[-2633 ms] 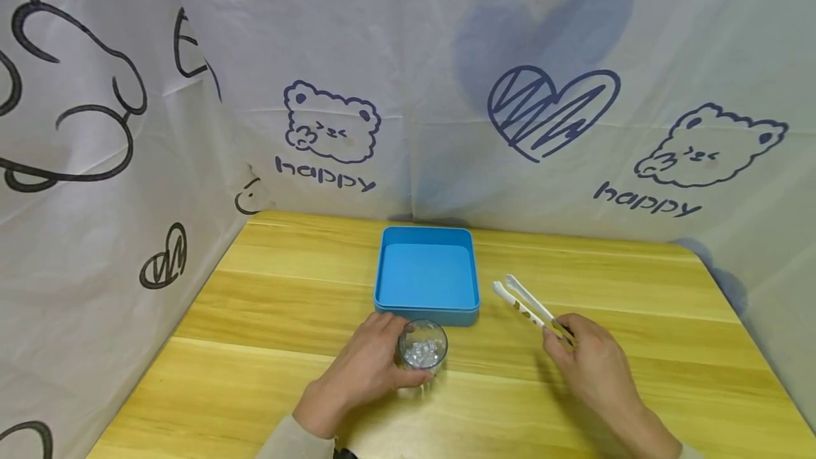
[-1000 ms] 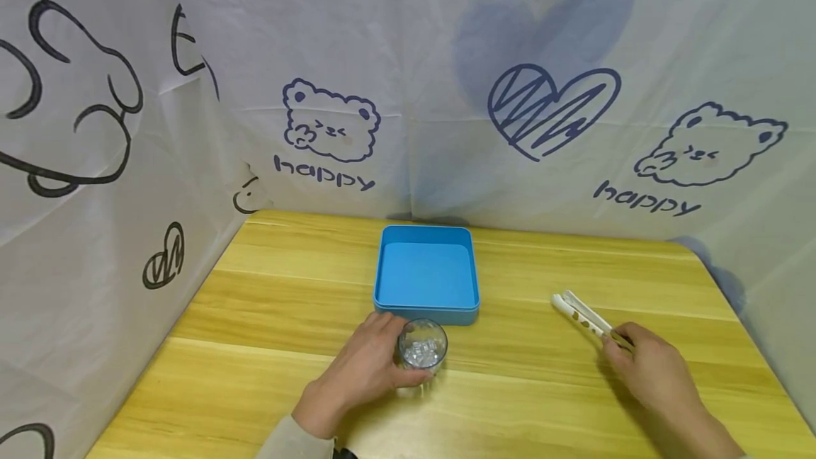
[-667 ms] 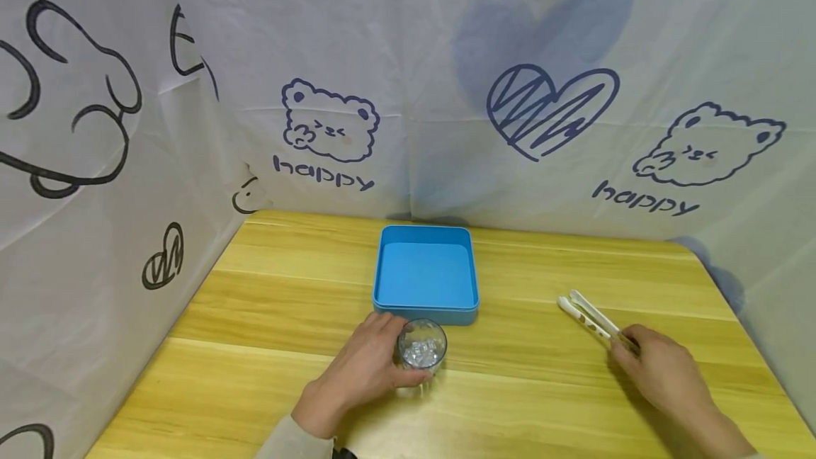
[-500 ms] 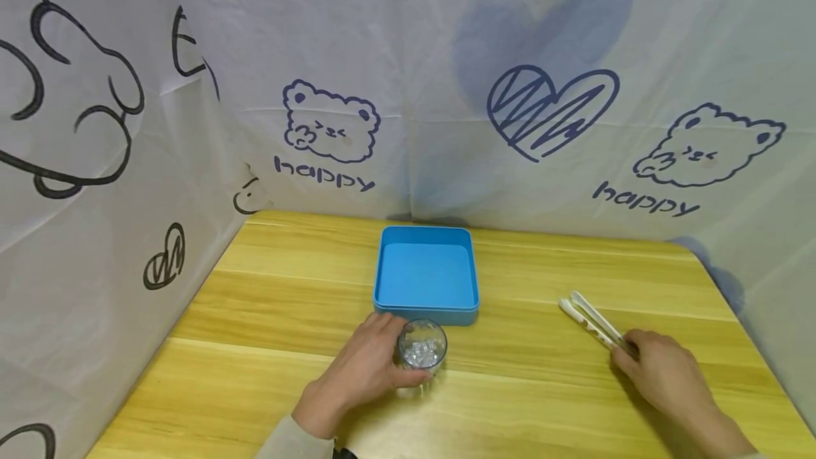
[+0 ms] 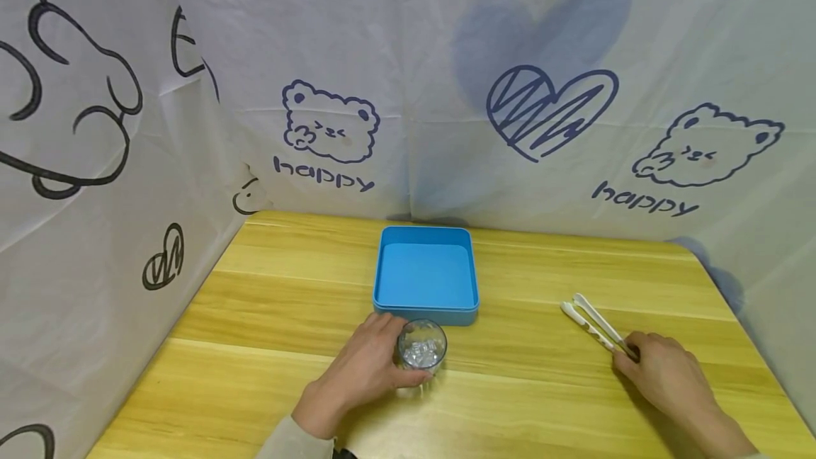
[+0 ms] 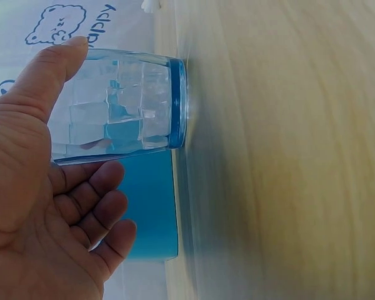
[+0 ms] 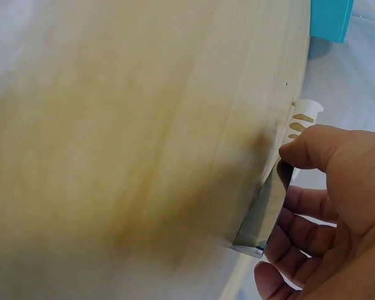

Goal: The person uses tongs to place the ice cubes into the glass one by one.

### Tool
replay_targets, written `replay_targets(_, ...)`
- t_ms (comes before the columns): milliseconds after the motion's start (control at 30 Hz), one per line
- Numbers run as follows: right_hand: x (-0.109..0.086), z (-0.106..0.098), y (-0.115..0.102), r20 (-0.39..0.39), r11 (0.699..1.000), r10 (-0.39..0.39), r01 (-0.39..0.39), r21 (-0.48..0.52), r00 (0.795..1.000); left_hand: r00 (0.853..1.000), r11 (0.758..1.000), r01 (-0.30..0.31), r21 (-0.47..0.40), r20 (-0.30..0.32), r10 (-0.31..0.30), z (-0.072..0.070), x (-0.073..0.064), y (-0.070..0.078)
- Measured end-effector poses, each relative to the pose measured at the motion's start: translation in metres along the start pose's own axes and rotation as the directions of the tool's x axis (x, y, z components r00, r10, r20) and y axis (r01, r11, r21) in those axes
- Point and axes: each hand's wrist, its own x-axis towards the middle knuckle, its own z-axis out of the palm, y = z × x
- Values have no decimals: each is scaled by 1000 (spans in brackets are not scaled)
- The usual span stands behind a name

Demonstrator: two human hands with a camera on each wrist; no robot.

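My left hand (image 5: 366,360) grips a clear drinking glass (image 5: 423,331) that stands upright on the table, with the thumb on the near side and fingers on the far side. Several small clear cubes (image 5: 422,354) lie in the bottom of the glass. In the left wrist view the thumb presses the faceted glass (image 6: 137,100) while the other fingers curl below it. Over the table's right part, my right hand (image 5: 666,377) pinches white-tipped tongs (image 5: 599,319), their tips spread apart. Bare metal shows at the handle end of the tongs (image 7: 262,209) in the right wrist view.
A shallow square blue box (image 5: 426,278) with nothing in it sits just behind the glass. The wood-grain table (image 5: 274,289) runs back to a white printed cloth (image 5: 440,154), which also hangs at the left and right.
My right hand has moved right and toward me with the tongs, away from the box. The tongs' tips closed partly, then spread again. My left hand and the glass stayed put.
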Motion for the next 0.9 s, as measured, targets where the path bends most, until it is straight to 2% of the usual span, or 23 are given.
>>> replay_targets(367,0,0,0,-3,1000,21,-21,23,1000,1000,1000,-1,8,0,1,0,0,1)
replay_targets(633,-1,1,1,-54,999,31,-30,21,998,1000,1000,1,1,2,-1,0,0,1)
replay_targets(900,-2,-1,-4,-114,996,83,-81,24,990,1000,1000,22,-8,11,-22,-2,-3,-1)
